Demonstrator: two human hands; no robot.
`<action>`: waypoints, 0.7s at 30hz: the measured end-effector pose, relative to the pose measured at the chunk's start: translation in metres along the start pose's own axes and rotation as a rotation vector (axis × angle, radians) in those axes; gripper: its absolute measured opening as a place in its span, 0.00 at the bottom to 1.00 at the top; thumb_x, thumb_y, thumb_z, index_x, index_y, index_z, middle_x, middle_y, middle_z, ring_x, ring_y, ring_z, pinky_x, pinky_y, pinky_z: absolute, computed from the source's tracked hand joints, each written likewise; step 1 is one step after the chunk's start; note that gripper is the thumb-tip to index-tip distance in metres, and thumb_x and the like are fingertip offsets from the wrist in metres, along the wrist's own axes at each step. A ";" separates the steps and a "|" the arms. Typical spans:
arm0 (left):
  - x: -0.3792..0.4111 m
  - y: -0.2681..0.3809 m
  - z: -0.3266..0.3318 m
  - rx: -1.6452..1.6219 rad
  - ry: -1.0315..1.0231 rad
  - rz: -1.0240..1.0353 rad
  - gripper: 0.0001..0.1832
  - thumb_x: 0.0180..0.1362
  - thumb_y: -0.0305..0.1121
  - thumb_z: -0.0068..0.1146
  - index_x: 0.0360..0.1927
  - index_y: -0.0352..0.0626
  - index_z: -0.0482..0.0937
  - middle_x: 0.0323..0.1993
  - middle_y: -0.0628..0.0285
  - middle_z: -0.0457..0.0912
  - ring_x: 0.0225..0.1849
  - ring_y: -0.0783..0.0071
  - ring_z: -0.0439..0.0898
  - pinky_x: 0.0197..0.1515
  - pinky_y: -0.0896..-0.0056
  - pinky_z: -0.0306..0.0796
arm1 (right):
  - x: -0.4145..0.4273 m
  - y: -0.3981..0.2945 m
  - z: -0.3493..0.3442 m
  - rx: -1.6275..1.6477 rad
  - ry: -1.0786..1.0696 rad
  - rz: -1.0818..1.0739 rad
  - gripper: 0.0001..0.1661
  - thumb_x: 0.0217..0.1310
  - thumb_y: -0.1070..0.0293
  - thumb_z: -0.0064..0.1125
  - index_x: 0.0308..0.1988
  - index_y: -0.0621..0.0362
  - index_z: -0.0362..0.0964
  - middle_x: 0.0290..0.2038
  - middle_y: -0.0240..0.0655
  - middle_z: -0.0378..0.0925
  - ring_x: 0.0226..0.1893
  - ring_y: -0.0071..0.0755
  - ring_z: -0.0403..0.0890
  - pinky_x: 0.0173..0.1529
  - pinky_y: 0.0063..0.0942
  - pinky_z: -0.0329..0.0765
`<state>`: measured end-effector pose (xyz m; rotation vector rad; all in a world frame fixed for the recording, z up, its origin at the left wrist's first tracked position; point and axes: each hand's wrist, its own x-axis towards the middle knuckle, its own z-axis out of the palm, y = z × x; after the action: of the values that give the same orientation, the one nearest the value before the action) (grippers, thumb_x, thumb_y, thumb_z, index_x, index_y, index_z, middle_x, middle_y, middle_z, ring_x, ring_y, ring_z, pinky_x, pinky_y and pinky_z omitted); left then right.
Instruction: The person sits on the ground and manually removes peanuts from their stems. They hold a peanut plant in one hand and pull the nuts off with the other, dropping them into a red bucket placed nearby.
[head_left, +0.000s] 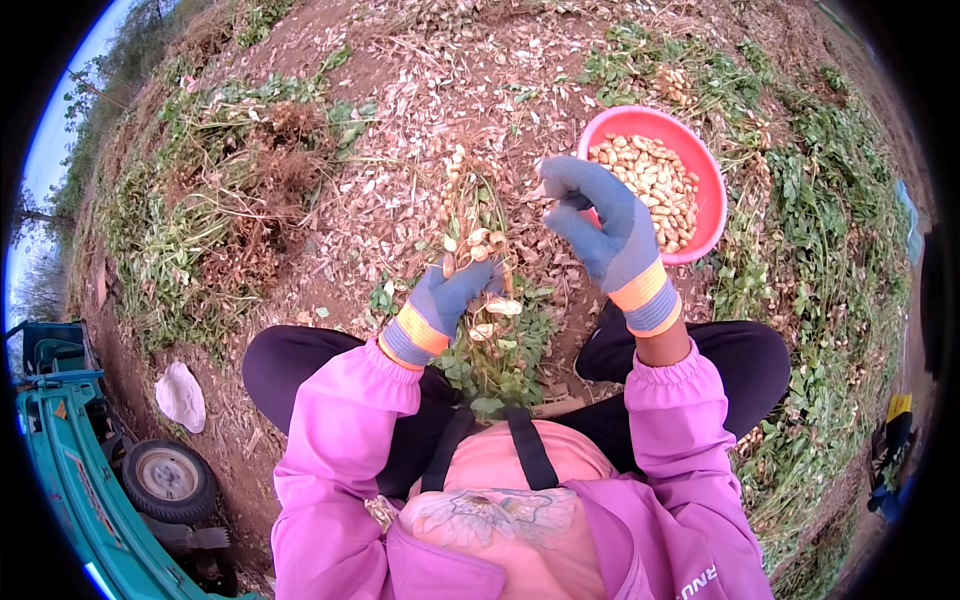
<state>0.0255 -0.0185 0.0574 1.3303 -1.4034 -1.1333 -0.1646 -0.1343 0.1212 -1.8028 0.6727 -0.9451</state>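
Observation:
Both of my hands wear blue-grey work gloves with orange and grey cuffs. My left hand (450, 300) is closed around a bunch of peanut plants (480, 240), its pods and roots pointing away from me and its green leaves hanging down between my legs. Several pale pods cluster beside the fingers. My right hand (600, 225) is raised to the right of the bunch, with thumb and fingers curled and a gap between their tips; no object shows there. Partly behind it stands a pink plastic basin (712, 202), holding many peanuts in the shell (645, 180).
Pulled peanut plants lie in a heap (217, 202) at the left and in a long row (825, 225) at the right. Dry leaves cover the soil. A teal vehicle (67, 450) with a black-tyred wheel (169, 480) stands at lower left, near a whitish object (180, 397).

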 end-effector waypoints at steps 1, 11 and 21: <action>0.002 0.001 -0.002 0.182 -0.030 0.142 0.11 0.58 0.22 0.45 0.44 0.37 0.73 0.35 0.62 0.77 0.36 0.72 0.77 0.41 0.71 0.72 | -0.001 -0.009 0.009 -0.247 -0.082 -0.137 0.22 0.49 0.72 0.58 0.48 0.56 0.69 0.41 0.39 0.74 0.43 0.41 0.74 0.48 0.32 0.71; 0.003 0.003 -0.002 -0.418 0.033 -0.275 0.17 0.57 0.32 0.46 0.49 0.38 0.70 0.40 0.64 0.77 0.41 0.76 0.77 0.43 0.73 0.71 | 0.000 0.005 0.047 -0.291 -0.156 -0.300 0.20 0.42 0.68 0.59 0.41 0.53 0.71 0.31 0.37 0.73 0.34 0.45 0.72 0.42 0.37 0.68; 0.005 0.020 0.005 -0.349 -0.034 -0.292 0.15 0.60 0.33 0.45 0.48 0.38 0.72 0.38 0.66 0.76 0.39 0.82 0.73 0.42 0.77 0.69 | -0.005 0.004 0.041 -0.202 -0.232 -0.085 0.15 0.48 0.71 0.56 0.40 0.59 0.70 0.33 0.36 0.72 0.32 0.32 0.73 0.38 0.28 0.71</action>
<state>0.0164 -0.0232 0.0765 1.2889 -0.9941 -1.5220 -0.1332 -0.1111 0.1060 -2.0955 0.5650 -0.7277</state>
